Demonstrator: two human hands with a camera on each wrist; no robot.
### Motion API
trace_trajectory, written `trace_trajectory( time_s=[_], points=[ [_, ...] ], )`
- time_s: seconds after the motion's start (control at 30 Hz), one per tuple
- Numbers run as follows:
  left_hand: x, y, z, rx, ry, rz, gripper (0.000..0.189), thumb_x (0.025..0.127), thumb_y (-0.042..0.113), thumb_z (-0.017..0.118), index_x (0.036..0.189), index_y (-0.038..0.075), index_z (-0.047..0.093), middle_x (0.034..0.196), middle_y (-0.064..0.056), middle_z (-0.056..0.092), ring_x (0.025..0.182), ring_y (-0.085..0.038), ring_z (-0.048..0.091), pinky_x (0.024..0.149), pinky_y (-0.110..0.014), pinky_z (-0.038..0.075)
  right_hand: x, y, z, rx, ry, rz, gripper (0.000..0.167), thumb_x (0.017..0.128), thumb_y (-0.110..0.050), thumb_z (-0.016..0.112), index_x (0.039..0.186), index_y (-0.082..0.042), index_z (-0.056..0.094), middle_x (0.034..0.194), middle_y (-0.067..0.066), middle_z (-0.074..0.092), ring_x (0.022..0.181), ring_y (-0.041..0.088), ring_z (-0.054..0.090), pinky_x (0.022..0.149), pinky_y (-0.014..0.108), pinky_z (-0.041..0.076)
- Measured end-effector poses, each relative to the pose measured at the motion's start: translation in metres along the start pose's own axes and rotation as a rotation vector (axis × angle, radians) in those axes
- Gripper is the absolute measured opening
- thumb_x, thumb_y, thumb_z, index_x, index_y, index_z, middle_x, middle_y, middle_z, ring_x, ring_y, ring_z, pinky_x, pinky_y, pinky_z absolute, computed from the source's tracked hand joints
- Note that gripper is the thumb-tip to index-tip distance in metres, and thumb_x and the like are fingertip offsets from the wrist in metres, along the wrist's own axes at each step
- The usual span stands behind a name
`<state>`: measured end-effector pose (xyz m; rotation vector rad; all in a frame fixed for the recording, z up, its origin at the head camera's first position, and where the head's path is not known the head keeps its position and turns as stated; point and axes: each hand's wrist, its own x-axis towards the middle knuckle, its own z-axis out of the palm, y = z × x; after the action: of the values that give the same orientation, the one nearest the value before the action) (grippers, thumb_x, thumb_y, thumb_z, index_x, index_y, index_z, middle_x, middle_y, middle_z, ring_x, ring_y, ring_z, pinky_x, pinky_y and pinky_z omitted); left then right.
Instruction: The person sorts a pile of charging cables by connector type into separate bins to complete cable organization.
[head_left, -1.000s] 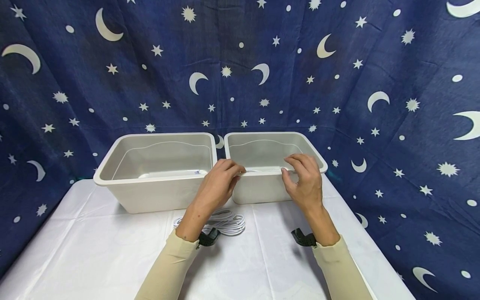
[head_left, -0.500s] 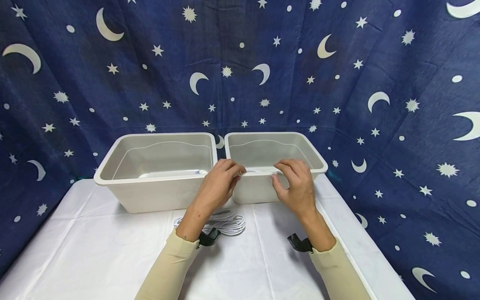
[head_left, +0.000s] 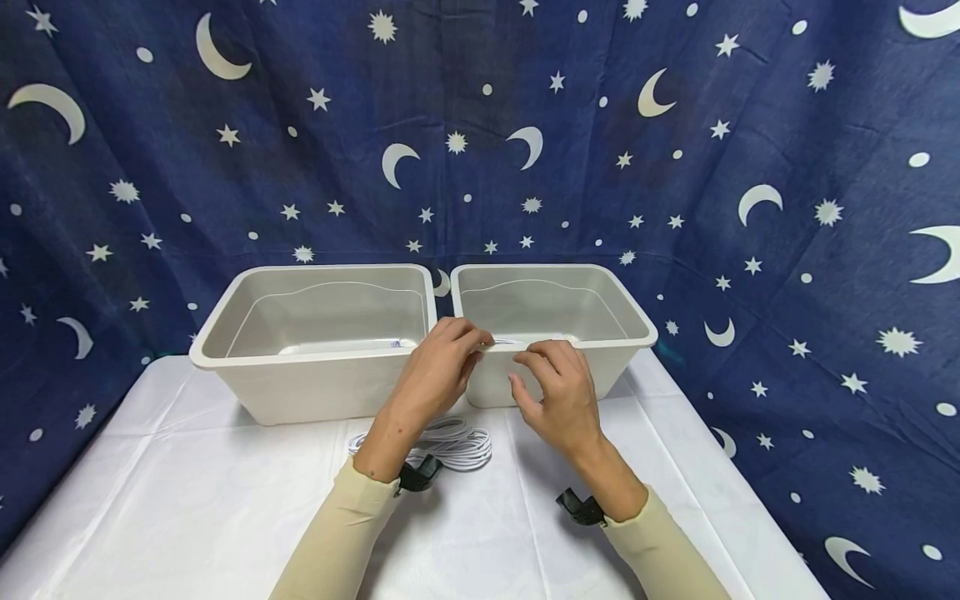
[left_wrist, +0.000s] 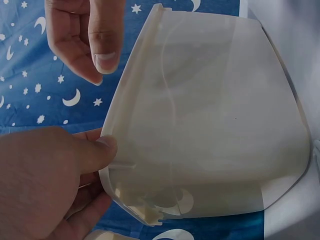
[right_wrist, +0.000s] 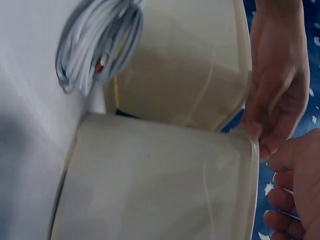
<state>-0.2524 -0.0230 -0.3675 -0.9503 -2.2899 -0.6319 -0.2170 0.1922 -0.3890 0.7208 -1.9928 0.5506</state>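
My left hand (head_left: 437, 367) is at the front left of the right-hand plastic bin (head_left: 555, 287), its fingers at the rim. In the left wrist view, the thumb of that left hand (left_wrist: 45, 175) presses the outer side of the rim, with the other fingers behind it. A thin pale strip (left_wrist: 122, 166) shows beside the thumb tip. My right hand (head_left: 558, 392) hovers before the bin's front wall, fingers loosely bent and apart, holding nothing visible. On the table, a coiled white cable (head_left: 465, 450) lies partly behind my left forearm.
A second pale plastic bin (head_left: 300, 392) stands to the left, with a small blue mark (head_left: 395, 343) inside. Both bins sit on a white-covered table (head_left: 187, 500). A dark blue curtain (head_left: 337, 167) with moons and stars hangs behind and to the right.
My right hand has moved left and nearer the body along the bin's front rim, ending lower in front of it. My left hand, the bins and the cable have stayed put.
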Motion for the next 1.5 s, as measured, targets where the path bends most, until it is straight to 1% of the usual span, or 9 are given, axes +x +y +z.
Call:
trace_trajectory(
  time_s=[0.13,0.27,0.43,0.6,0.77,0.87,1.1,1.33,1.5],
  points=[
    [0.001,0.0,0.0,0.006,0.008,0.008,0.022,0.097,0.0,0.072,0.115,0.013,0.076,0.109,0.001,0.07,0.108,-0.023,0.061,0.096,-0.035,0.052,-0.004,-0.006,0.006,0.001,-0.032,-0.01,0.014,0.083,-0.01,0.081,0.096,-0.007,0.076,0.098,0.005,0.069,0.094,0.028,0.065,0.079,0.046,0.048],
    [0.001,0.0,0.0,0.007,0.003,0.003,0.023,0.098,0.0,0.072,0.115,0.014,0.076,0.109,0.001,0.07,0.108,-0.023,0.061,0.095,-0.035,0.052,-0.008,-0.011,0.013,0.008,-0.064,-0.048,0.008,0.085,-0.012,0.079,0.09,-0.009,0.075,0.093,0.003,0.068,0.087,0.025,0.063,0.073,0.043,0.047],
    [0.002,0.0,0.0,0.007,0.005,0.008,0.022,0.098,0.001,0.072,0.115,0.013,0.076,0.108,0.001,0.071,0.107,-0.023,0.061,0.095,-0.035,0.052,-0.014,-0.017,0.022,0.017,-0.094,-0.099,0.007,0.085,-0.014,0.079,0.088,-0.009,0.075,0.092,0.002,0.068,0.084,0.025,0.063,0.072,0.042,0.048],
    [0.001,0.0,0.001,0.012,0.008,0.01,0.021,0.099,0.001,0.072,0.115,0.013,0.076,0.108,0.001,0.07,0.107,-0.023,0.061,0.095,-0.035,0.052,-0.019,-0.023,0.031,0.016,-0.157,-0.136,0.01,0.085,-0.016,0.08,0.091,-0.009,0.076,0.095,0.001,0.069,0.087,0.024,0.065,0.079,0.042,0.052],
    [0.001,0.0,-0.001,0.007,-0.006,-0.009,0.021,0.1,0.002,0.071,0.116,0.014,0.076,0.109,0.001,0.07,0.107,-0.022,0.06,0.096,-0.035,0.051,-0.023,-0.027,0.041,0.015,-0.242,-0.174,0.021,0.082,-0.017,0.084,0.1,-0.01,0.078,0.102,0.0,0.071,0.095,0.021,0.067,0.085,0.041,0.053],
    [0.001,-0.001,-0.001,0.001,-0.008,-0.009,0.021,0.1,0.002,0.071,0.116,0.014,0.076,0.11,0.002,0.07,0.108,-0.022,0.06,0.097,-0.034,0.051,-0.027,-0.03,0.047,0.012,-0.293,-0.191,0.027,0.08,-0.019,0.087,0.104,-0.011,0.077,0.105,-0.001,0.071,0.097,0.02,0.066,0.086,0.04,0.054],
    [0.001,0.0,0.001,0.002,0.014,0.001,0.021,0.098,0.0,0.072,0.114,0.014,0.076,0.108,0.001,0.07,0.107,-0.022,0.061,0.096,-0.035,0.052,-0.031,-0.035,0.058,0.003,-0.396,-0.212,0.034,0.082,-0.024,0.088,0.111,-0.013,0.076,0.112,-0.001,0.071,0.1,0.02,0.065,0.086,0.04,0.054],
    [0.001,0.001,0.001,-0.017,0.009,0.0,0.02,0.099,0.001,0.071,0.114,0.013,0.076,0.109,0.002,0.07,0.108,-0.022,0.061,0.098,-0.035,0.051,-0.025,-0.041,0.072,-0.012,-0.486,-0.245,0.031,0.081,-0.029,0.086,0.104,-0.012,0.074,0.105,0.0,0.07,0.098,0.022,0.065,0.088,0.041,0.053],
    [0.001,0.001,0.001,-0.024,0.019,0.016,0.021,0.098,-0.001,0.071,0.113,0.012,0.076,0.108,0.0,0.071,0.108,-0.024,0.061,0.099,-0.036,0.051,-0.017,-0.048,0.081,0.013,-0.579,-0.229,0.036,0.083,-0.032,0.085,0.112,-0.015,0.072,0.11,-0.001,0.072,0.104,0.02,0.068,0.095,0.039,0.053]
  ],
)
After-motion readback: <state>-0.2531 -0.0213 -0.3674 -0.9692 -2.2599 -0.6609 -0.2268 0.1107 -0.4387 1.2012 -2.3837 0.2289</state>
